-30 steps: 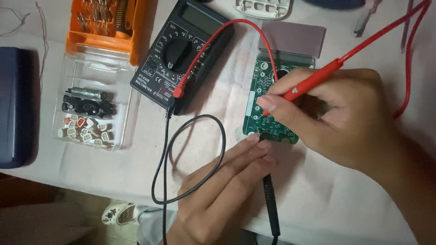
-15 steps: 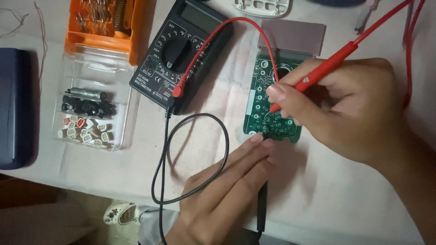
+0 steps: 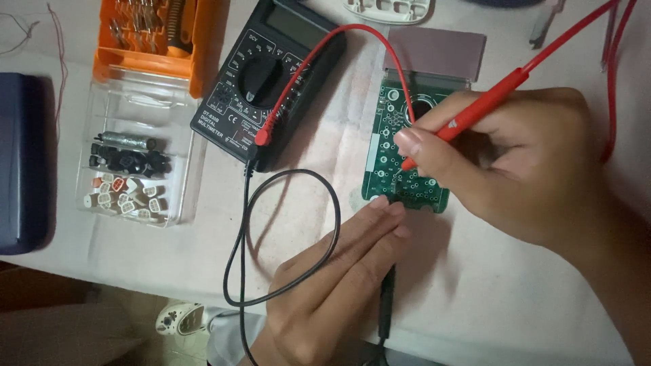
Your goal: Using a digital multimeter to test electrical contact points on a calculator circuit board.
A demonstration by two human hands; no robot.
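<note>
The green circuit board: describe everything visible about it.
The green circuit board lies flat on the pale table, solder side up, dotted with silvery pads and holes, one large round hole near its top. A greyish rectangular panel adjoins its upper edge. The right hand presses the red probe tip onto it; the left hand holds the black probe at its lower edge.

multimeter [image 3: 261, 85] left of circuit board [image 3: 400, 159], parts tray [image 3: 132, 169] farther left
</note>
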